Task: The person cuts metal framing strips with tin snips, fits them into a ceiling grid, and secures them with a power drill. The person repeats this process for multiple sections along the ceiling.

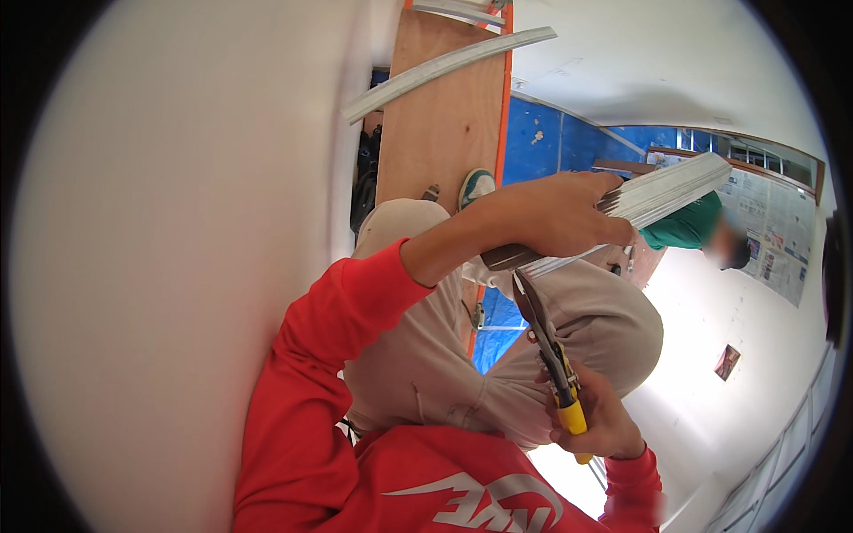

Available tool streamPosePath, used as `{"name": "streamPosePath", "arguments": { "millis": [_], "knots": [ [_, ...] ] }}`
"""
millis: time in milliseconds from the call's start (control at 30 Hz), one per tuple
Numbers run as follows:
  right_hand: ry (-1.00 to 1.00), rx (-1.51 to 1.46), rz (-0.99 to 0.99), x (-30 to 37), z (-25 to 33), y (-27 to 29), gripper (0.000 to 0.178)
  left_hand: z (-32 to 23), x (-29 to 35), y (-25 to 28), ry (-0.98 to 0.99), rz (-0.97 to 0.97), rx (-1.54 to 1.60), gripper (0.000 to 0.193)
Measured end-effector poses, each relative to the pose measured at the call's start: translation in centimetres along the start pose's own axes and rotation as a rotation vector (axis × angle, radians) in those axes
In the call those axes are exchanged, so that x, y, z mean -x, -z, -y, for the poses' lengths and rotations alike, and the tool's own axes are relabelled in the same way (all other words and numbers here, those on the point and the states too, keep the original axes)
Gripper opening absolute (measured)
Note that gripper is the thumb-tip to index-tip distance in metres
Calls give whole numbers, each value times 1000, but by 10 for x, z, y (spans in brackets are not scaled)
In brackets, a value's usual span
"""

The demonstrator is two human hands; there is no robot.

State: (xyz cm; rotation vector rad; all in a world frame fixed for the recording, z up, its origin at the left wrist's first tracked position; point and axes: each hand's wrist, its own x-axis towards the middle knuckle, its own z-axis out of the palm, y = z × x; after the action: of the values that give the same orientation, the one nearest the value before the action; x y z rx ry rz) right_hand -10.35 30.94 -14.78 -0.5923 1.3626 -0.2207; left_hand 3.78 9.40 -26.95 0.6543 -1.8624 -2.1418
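Yellow-handled snips (553,360) sit at 4 o'clock from the middle of my view, slim and dark-bladed, handles toward 5. My right hand (604,413) is curled round those handles; the blades look nearly together, but I can't tell whether their edges meet. Their tips lie close to the near end of some metal strips (680,188), though I can't tell if they touch. These are pale grey, straight, ridged lengthwise and streaked, with the far end toward 2 o'clock. My left hand (569,213) has its fingers wrapped over them, gripping firmly.

A pale wall (178,266) runs close from 8 to 10, tight against my left sleeve; more room opens past my right knee (613,333), from 3 to 5. At 12 lies a wooden plank (435,124) edged by an orange rail (505,124), a loose strip (453,69) crossing it, ends past both edges. Farther off are blue sheeting (538,138) at 1 and a person in green (684,226) at 3.
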Motion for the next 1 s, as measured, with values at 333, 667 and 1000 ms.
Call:
{"name": "streamPosePath", "arguments": {
  "millis": [333, 667, 1000],
  "knots": [
    [-70, 73, -83, 1, 3, 4, 59, -9, 9, 9, 28, -134, -157, 80],
    [3, 181, -124, -10, -8, 11, 73, 10, -6, 7, -133, -434, -451, 80],
    [84, -228, 23, -59, -29, -11, 97, 7, 5, 50, -131, -828, -248, 79]
  ]
}}
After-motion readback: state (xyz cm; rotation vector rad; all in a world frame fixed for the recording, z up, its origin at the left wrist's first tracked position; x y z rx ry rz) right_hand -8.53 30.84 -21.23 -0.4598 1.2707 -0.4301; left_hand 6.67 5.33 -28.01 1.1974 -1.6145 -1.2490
